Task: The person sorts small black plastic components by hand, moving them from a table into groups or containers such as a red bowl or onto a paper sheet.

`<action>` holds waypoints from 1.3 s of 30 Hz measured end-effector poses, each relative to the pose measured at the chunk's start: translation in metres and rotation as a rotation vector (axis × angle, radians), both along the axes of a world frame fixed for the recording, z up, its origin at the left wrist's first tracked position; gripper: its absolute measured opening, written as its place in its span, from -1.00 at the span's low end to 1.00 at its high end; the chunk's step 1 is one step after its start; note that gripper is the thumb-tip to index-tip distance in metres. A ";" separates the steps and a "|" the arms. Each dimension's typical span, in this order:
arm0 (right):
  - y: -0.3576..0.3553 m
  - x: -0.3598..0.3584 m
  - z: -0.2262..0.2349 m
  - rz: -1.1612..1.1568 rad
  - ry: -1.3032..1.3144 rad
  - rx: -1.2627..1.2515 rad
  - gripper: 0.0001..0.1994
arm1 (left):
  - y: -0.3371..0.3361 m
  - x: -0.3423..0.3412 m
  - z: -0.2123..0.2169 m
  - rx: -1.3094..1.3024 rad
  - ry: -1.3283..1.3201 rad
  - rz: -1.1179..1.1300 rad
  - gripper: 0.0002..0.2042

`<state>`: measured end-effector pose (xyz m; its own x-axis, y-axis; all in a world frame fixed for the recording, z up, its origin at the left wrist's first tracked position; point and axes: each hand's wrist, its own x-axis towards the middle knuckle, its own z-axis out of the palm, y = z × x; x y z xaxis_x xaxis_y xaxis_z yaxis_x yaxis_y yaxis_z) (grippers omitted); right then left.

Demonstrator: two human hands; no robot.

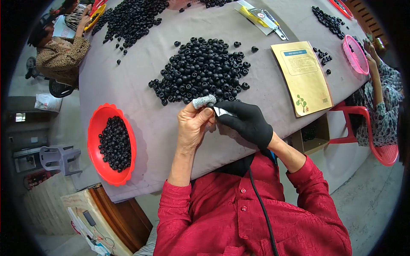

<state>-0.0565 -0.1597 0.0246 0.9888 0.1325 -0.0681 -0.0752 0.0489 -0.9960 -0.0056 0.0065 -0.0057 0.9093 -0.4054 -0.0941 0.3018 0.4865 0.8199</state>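
Observation:
My left hand (194,121) is closed in a pinch, its index finger wrapped in a silvery-grey covering. A small black round part (210,104) seems to sit at its fingertips, mostly hidden. My right hand (247,121), in a black glove, is closed on a small pale blade (223,112), whose handle is hidden. The blade lies close against the left fingertips. Just beyond both hands spreads a heap of small black round parts with holes (205,70). A red scalloped basin (95,145) at the left holds many more of these parts.
A yellow booklet (302,77) lies to the right on the grey-covered table (141,85), beyond it a packaged cutter (262,18). Co-workers sit at left (64,55) and right (384,98), the latter by a pink basket (361,62). A cardboard box (318,147) stands below the right edge.

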 end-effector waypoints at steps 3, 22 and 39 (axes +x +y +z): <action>0.001 0.001 0.002 0.023 0.026 0.058 -0.69 | -0.003 -0.001 0.002 0.003 0.023 -0.011 -0.79; 0.002 0.003 -0.004 -0.001 -0.010 0.096 -0.68 | -0.008 -0.001 0.000 -0.070 0.039 -0.013 -0.79; 0.001 0.005 -0.001 0.000 -0.061 -0.108 -0.70 | -0.007 -0.004 0.002 -0.007 0.029 0.009 -0.82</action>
